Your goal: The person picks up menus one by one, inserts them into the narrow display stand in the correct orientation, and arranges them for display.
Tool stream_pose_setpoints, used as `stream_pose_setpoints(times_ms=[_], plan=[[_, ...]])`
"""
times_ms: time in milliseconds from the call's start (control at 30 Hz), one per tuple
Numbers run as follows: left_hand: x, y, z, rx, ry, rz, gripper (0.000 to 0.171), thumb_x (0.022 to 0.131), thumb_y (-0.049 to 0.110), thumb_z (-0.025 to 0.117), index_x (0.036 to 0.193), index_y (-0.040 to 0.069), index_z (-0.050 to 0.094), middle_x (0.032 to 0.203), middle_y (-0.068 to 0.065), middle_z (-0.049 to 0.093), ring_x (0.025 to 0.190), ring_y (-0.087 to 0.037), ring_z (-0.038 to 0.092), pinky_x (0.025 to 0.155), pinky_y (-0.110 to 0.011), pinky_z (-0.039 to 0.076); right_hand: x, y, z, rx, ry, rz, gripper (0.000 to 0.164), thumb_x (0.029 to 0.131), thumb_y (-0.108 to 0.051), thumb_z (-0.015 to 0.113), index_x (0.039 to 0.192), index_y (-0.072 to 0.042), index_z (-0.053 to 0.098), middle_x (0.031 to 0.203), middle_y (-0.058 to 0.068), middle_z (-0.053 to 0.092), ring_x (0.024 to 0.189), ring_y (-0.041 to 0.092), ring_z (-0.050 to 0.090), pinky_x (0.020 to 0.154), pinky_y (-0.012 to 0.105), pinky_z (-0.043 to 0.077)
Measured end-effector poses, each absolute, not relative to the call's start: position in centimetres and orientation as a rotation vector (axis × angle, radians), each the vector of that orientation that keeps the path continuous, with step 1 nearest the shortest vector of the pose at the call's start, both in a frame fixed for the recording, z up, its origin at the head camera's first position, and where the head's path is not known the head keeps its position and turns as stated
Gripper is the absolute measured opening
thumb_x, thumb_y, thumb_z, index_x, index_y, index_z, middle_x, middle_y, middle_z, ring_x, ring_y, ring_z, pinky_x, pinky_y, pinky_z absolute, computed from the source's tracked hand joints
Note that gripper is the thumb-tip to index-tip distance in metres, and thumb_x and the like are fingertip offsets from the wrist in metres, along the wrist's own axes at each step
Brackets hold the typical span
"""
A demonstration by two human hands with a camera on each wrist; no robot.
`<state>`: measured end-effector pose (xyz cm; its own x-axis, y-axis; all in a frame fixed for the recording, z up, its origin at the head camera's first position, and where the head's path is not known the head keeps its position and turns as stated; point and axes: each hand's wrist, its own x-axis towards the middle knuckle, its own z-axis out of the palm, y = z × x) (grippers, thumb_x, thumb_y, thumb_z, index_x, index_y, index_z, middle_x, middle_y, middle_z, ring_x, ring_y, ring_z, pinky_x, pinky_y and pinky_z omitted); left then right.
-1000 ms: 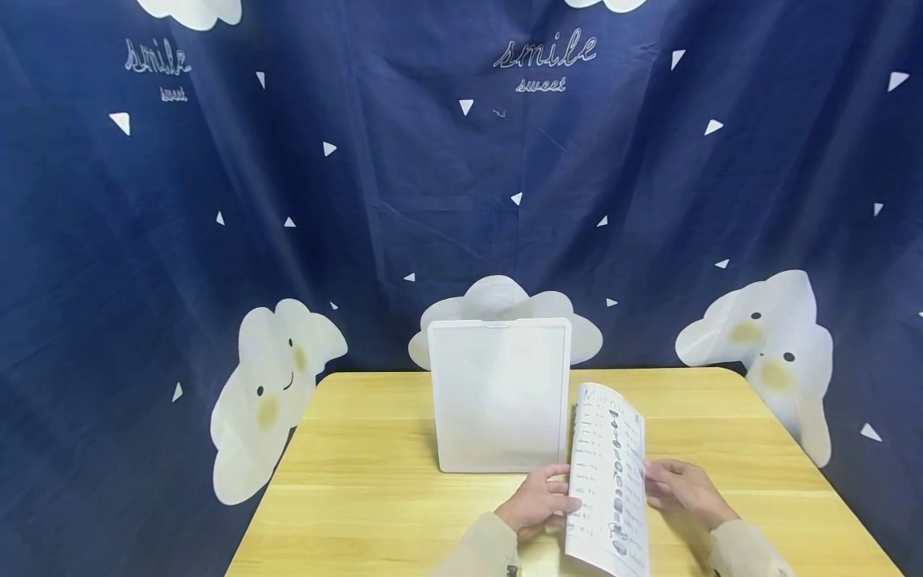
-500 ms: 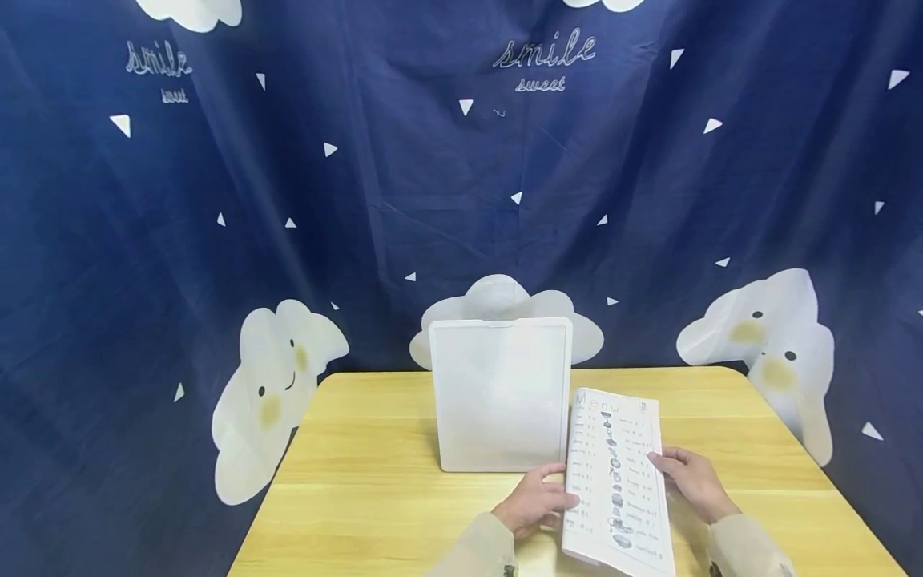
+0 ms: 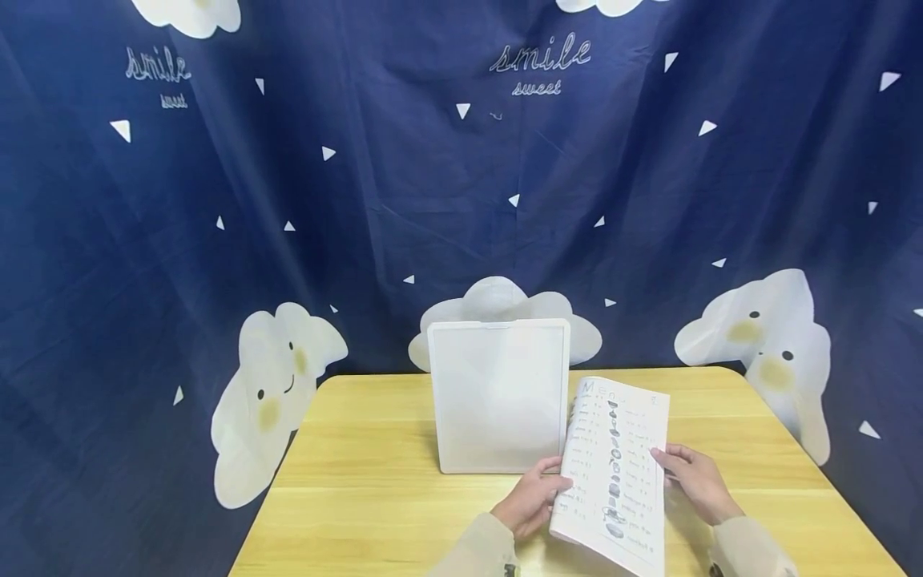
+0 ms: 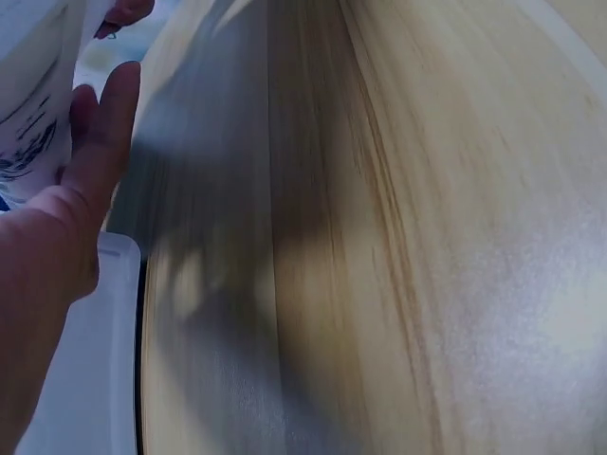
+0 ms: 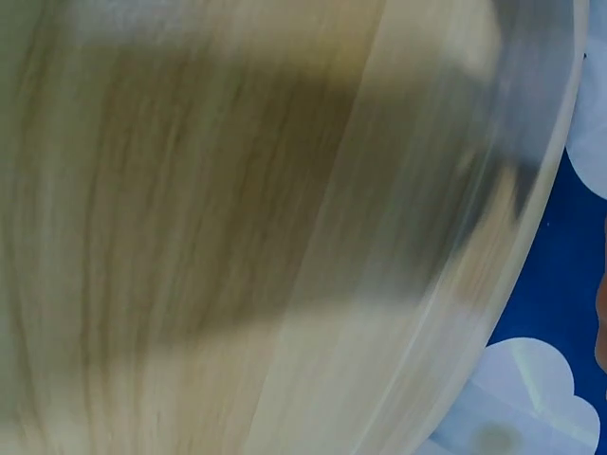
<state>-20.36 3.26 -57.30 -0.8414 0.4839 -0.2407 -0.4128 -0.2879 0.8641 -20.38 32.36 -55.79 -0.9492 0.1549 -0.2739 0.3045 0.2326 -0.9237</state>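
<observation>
A white paper menu [image 3: 613, 473], printed with a column of small pictures and lines of text, is held up over the table, its top leaning a little right. Its left side bends backward in a curve. My left hand [image 3: 532, 498] grips that left edge, thumb in front. At the right edge my right hand [image 3: 698, 483] pinches the paper, thumb in front. Fingers behind the paper are partly hidden. In the left wrist view my left hand [image 4: 66, 218] is beside the paper [image 4: 33, 104]. Only a sliver of a hand [image 5: 602, 322] shows in the right wrist view.
Left of the menu, a white framed panel [image 3: 500, 397] stands upright on the wooden table [image 3: 360, 481]. Its lower right corner is close to my left hand. Behind the table hangs a dark blue curtain [image 3: 404, 200] with clouds and triangles.
The menu's front has spread wider and turned more towards me, and its lower end has shifted slightly left. My right hand has moved slightly up and right with its edge.
</observation>
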Motion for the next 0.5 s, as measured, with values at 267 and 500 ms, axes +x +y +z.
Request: stream_pose_setpoints(times_ms=[267,500], plan=[[-20.5,3.1,-57.6,-0.011,1.599,2.116,0.047,0.096,0.019,0.065,0.134,-0.005,0.052,0.108,-0.013,0.064,0.094,-0.024,0.065,0.079,-0.043,0.058,-20.1,33.3,-55.7,0.466,2.344,-1.899,0.064,0.098,-0.033,0.066,0.135,0.015,0.045,0.098,-0.001,0.071,0.086,0.006,0.065,0.077,0.024,0.056],[-20.8,3.2,-58.1,-0.104,1.762,2.133,0.027,0.091,0.002,0.066,0.116,-0.006,0.064,0.098,-0.009,0.069,0.088,-0.021,0.067,0.079,-0.038,0.059,-20.0,34.0,-55.3,0.488,2.347,-1.899,0.068,0.098,-0.037,0.065,0.135,0.014,0.043,0.099,-0.002,0.07,0.086,0.004,0.065,0.077,0.025,0.056]])
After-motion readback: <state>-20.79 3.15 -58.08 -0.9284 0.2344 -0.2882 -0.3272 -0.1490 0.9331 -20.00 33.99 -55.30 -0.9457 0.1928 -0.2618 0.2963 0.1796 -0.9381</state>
